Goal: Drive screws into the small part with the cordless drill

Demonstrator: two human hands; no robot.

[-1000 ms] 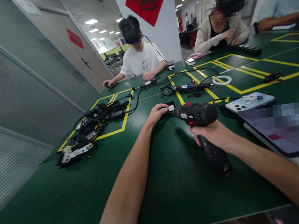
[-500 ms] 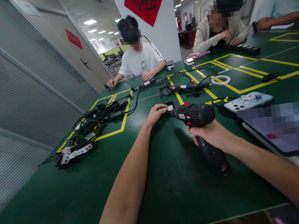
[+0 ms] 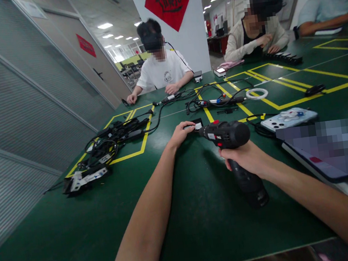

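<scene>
Cordless drill [image 3: 230,134], one, clamped in right hand [image 3: 243,156], chuck toward left hand [image 3: 181,134]. Left fingers at one small black-and-white part [image 3: 198,126]; whether gripped, cannot tell. Hands apart. Right of right hand: one phone [image 3: 289,118]. Beyond both: one white ring [image 3: 257,97], three people [image 3: 166,70].

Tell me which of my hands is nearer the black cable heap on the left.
Left. Your left hand is to the right of the cable heap, apart from it; your right hand, gripping the drill, is farther right.
</scene>
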